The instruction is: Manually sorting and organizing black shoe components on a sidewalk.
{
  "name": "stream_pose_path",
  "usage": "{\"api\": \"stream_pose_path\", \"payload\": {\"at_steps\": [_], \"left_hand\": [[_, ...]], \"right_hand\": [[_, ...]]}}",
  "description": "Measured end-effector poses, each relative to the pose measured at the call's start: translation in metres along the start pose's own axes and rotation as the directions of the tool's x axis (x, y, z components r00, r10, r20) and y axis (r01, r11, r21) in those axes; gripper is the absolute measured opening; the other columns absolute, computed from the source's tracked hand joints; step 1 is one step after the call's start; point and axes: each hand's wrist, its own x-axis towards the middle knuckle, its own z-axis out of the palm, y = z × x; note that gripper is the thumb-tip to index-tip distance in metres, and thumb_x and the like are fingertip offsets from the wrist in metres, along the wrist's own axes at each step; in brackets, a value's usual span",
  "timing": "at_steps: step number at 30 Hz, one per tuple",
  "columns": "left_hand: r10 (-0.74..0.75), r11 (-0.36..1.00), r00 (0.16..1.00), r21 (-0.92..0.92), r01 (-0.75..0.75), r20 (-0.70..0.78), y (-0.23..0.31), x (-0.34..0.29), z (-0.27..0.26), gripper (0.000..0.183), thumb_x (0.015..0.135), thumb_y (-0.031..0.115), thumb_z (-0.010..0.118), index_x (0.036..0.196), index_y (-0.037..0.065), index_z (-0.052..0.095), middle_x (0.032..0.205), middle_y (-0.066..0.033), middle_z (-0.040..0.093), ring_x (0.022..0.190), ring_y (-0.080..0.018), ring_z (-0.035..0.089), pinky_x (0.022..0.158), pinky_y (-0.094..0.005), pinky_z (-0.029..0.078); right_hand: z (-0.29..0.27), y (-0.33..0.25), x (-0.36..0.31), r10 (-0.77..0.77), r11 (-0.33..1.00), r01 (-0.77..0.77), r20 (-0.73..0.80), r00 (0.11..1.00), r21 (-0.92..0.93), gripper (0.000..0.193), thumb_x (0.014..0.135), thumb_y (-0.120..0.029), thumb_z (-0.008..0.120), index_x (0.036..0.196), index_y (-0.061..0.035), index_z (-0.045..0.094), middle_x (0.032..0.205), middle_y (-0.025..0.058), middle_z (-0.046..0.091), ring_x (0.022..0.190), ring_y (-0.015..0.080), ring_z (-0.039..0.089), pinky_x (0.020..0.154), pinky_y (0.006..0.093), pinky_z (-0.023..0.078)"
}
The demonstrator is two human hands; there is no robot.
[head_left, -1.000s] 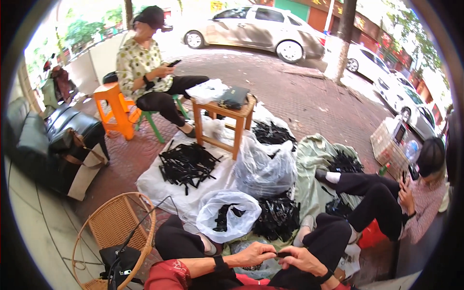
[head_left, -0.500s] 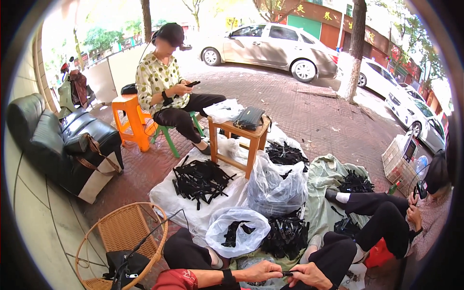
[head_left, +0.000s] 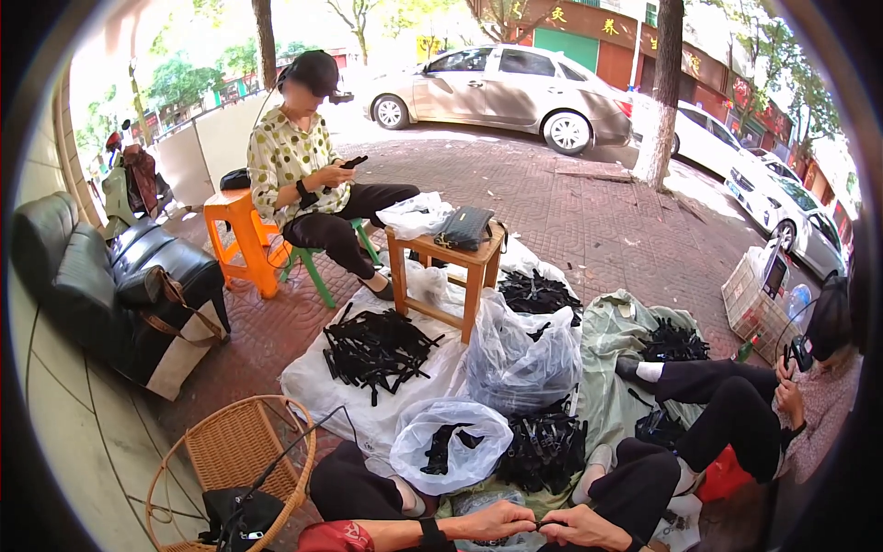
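At the lower edge, my left hand (head_left: 501, 521) and my right hand (head_left: 583, 527) meet, each pinching one end of a small black strip-like piece (head_left: 550, 523). Little of it shows between the fingers, so its exact kind cannot be made out. Just beyond my hands lies a heap of similar black pieces (head_left: 546, 453), some with shiny parts. To its left stands an opened whitish plastic bag (head_left: 405, 457) with black pieces inside. A bigger, fuller clear bag (head_left: 522, 368) rises behind them.
Another black heap (head_left: 379, 351) lies on a white sheet (head_left: 308, 373). A wooden stool (head_left: 471, 260) carries a black purse. One person (head_left: 299, 175) sits beyond; another person (head_left: 800, 405) sits right. A wicker chair (head_left: 235, 442) and black sofa (head_left: 69, 248) stand left.
My right hand's fingers have shifted and turned a little on the black piece. Both hands remain close together. The whole view has moved slightly.
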Motion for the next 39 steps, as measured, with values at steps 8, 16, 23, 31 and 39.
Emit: {"api": "stream_pose_path", "payload": {"at_steps": [8, 16, 23, 31, 39], "left_hand": [[0.000, 0.998, 1.000, -0.061, -0.001, -0.012, 0.005, 0.005, -0.008, 0.021, 0.083, 0.021, 0.050, 0.087, 0.001, 0.054, 0.067, -0.0090, 0.055, 0.060, -0.0142, 0.048, 0.056, -0.0307, 0.038], [0.022, 1.000, 1.000, -0.020, -0.022, -0.006, 0.015, 0.003, 0.008, 0.019, 0.082, 0.019, 0.052, 0.086, 0.001, 0.055, 0.061, -0.0091, 0.052, 0.054, -0.0128, 0.043, 0.051, -0.0290, 0.037], [-0.165, 0.985, 0.985, -0.050, 0.167, 0.045, 0.006, -0.005, -0.001, 0.016, 0.084, 0.016, 0.051, 0.088, 0.001, 0.057, 0.061, 0.0007, 0.049, 0.057, -0.0046, 0.041, 0.051, -0.0220, 0.036], [-0.222, 0.969, 0.959, 0.070, 0.237, -0.173, 0.006, 0.023, 0.000, 0.013, 0.076, 0.013, 0.051, 0.072, 0.001, 0.055, 0.052, -0.0100, 0.049, 0.045, -0.0123, 0.045, 0.044, -0.0295, 0.037], [-0.548, 0.775, 0.829, -0.303, 0.555, 0.116, -0.053, 0.046, -0.040, 0.018, 0.083, 0.022, 0.050, 0.084, 0.005, 0.057, 0.066, 0.0027, 0.054, 0.060, -0.0055, 0.048, 0.056, -0.0218, 0.039]], "right_hand": [[0.021, 0.005, -0.003, -0.578, 0.806, 0.468, -0.311, 0.755, -0.362, 0.015, 0.077, -0.014, 0.054, 0.068, -0.0045, 0.047, 0.055, 0.0114, 0.048, 0.047, 0.0249, 0.049, 0.044, 0.0340, 0.037], [0.012, 0.030, -0.010, 0.099, 0.936, -0.051, -0.120, 0.988, 0.349, 0.021, 0.081, -0.023, 0.056, 0.072, -0.0046, 0.061, 0.054, -0.0020, 0.053, 0.047, 0.0032, 0.048, 0.045, 0.0173, 0.039], [0.032, 0.042, 0.012, -0.609, 0.773, 0.485, -0.263, 0.748, -0.409, 0.020, 0.079, -0.019, 0.055, 0.066, -0.0048, 0.053, 0.054, 0.0122, 0.050, 0.043, 0.0212, 0.048, 0.043, 0.0285, 0.039], [0.023, 0.044, 0.021, 0.083, 0.852, 0.077, -0.278, 0.957, 0.518, 0.019, 0.082, -0.016, 0.051, 0.069, -0.0028, 0.056, 0.054, -0.0010, 0.053, 0.046, 0.0041, 0.049, 0.043, 0.0194, 0.040], [-0.006, 0.069, 0.077, 0.018, 0.964, 0.072, -0.333, 0.943, 0.256, 0.018, 0.074, -0.013, 0.051, 0.064, 0.0013, 0.055, 0.054, 0.0117, 0.055, 0.043, 0.0179, 0.053, 0.040, 0.0298, 0.041]]}}
